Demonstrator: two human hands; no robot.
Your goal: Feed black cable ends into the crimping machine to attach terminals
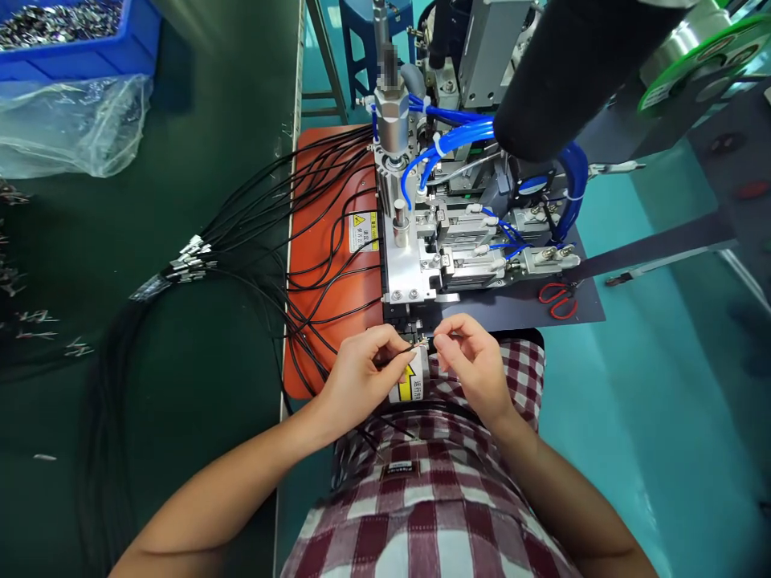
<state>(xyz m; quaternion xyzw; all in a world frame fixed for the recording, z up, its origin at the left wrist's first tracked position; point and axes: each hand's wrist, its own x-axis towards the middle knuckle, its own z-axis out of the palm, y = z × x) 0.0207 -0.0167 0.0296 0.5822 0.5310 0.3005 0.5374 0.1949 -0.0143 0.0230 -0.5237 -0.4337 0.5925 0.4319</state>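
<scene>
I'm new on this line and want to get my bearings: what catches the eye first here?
Dead centre, the left hand and right hand pinch the metal-tipped end of a thin black wire at the front edge of a silver metal machine with bright blue air hoses. To its left, a fan of long black wires sprawls across an orange mat onto the dark green bench. Red-handled scissors lie to the machine's right.

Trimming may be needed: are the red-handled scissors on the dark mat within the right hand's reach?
Probably yes: the red-handled scissors lie just right of the right hand, with bare dark mat between them.
</scene>
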